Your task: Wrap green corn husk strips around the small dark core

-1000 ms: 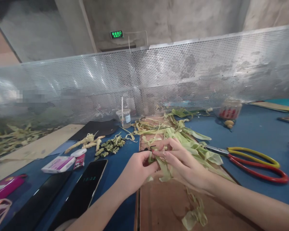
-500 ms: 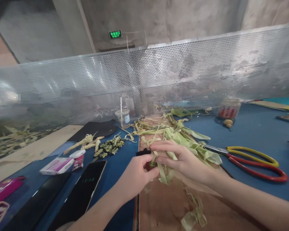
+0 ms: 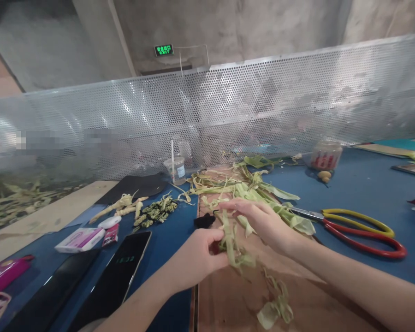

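Observation:
My left hand (image 3: pixel 200 252) is closed, thumb and fingers pinching a pale green corn husk strip (image 3: pixel 231 237). My right hand (image 3: pixel 259 220) is just above and to the right, its fingers stretched out over the strip's upper end; its thumb is hidden. Whether the right fingertips touch the strip I cannot tell. Beyond my left hand lies a small black bundle (image 3: pixel 204 221). A heap of corn husks (image 3: pixel 252 196) spreads behind my right hand. A loose curled husk piece (image 3: pixel 275 311) rests on the brown board (image 3: pixel 228 306) nearer to me.
Scissors (image 3: pixel 359 230) with red and yellow handles lie to the right. On the left are a phone (image 3: pixel 115 272), a pink-and-white packet (image 3: pixel 80 240) and dark green curled pieces (image 3: pixel 155 211). A plastic cup (image 3: pixel 175 169) and a jar (image 3: pixel 327 156) stand near the perforated metal screen (image 3: pixel 242 110).
My right hand has lifted slightly, its fingers straighter. My left hand has shifted a little down, so more of the husk strip and the black bundle shows.

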